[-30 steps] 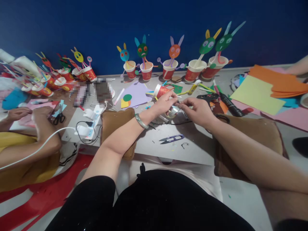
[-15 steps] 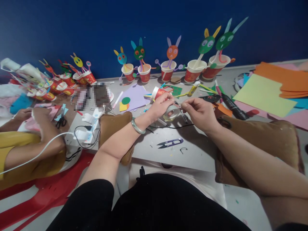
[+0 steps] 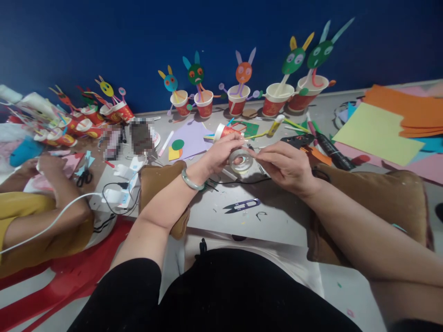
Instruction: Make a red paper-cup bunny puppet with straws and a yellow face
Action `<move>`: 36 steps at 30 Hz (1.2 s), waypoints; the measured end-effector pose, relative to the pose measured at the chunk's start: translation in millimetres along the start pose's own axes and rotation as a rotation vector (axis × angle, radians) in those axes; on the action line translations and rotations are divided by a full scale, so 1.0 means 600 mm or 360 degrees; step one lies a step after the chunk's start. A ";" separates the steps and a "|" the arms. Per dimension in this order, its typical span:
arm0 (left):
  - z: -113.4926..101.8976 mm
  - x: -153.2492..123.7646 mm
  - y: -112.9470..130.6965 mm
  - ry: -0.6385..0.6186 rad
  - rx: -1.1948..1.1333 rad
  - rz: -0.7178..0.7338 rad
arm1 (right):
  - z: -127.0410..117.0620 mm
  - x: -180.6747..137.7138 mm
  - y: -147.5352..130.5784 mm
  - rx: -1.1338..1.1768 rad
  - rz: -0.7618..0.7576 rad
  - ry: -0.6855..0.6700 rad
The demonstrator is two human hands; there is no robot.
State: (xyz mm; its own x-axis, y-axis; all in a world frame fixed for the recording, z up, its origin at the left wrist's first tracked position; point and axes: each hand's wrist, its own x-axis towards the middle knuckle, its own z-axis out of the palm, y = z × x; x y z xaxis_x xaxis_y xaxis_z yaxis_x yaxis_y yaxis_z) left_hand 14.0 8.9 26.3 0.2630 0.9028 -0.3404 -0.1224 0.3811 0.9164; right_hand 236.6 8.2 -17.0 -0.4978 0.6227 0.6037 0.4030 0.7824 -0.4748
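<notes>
My left hand (image 3: pixel 218 154) grips a clear tape roll (image 3: pixel 241 161) above the grey table (image 3: pixel 277 216), fingers curled round its left side. From the right, my right hand (image 3: pixel 284 167) pinches at the roll's edge with thumb and fingers pressed together. A green bangle (image 3: pixel 191 180) sits on my left wrist. Just behind the hands a red paper cup (image 3: pixel 224 132) lies on its side. Small thread snips (image 3: pixel 242 204) rest on the table below the hands.
Red cups with paper bunny figures (image 3: pixel 242 87) line the blue wall. Coloured paper sheets (image 3: pixel 380 133) lie at right, a black glue gun (image 3: pixel 297 139) and markers behind my right hand. Brown cushions (image 3: pixel 380 203) sit under my forearms. Another person's arms (image 3: pixel 51 193) work at left beside scissors (image 3: pixel 84 177) and a power strip (image 3: pixel 119 193).
Both hands lifted the tape roll slightly and shifted left; the roll now faces the camera. The view drifted a little.
</notes>
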 end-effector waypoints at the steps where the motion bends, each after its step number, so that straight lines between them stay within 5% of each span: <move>1: -0.003 0.001 0.001 0.0014 -0.0010 0.0013 | 0.002 -0.001 0.000 -0.0026 0.0011 -0.0030; 6: -0.009 0.007 0.003 0.0117 -0.0017 0.0091 | 0.015 -0.009 -0.017 -0.0103 0.0209 -0.0115; 15: 0.028 -0.013 -0.001 0.0080 0.0058 0.0161 | 0.024 -0.005 -0.034 0.0069 0.0686 0.0167; 22: 0.021 -0.016 -0.009 -0.0011 0.0037 0.0259 | 0.005 0.001 -0.036 0.0068 0.0699 0.0056; 30: 0.015 -0.023 -0.013 -0.0137 0.0170 0.0411 | 0.031 -0.012 -0.025 0.0130 0.0702 0.0210; 33: 0.004 -0.020 -0.007 -0.0206 0.0301 0.0400 | 0.026 -0.015 -0.031 0.0074 0.0728 0.0118; 36: -0.010 -0.013 0.001 -0.0088 0.0385 0.0468 | 0.018 -0.013 -0.048 -0.0170 0.0712 -0.0220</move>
State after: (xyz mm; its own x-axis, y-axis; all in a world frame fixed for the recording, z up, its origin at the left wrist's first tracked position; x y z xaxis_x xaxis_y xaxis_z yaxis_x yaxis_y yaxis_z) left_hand 6.2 3.6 28.4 0.3024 0.9519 -0.0495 0.0270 0.0434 0.9987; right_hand 220.8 -19.0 -15.1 -0.3518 0.8990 0.2608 0.6739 0.4366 -0.5960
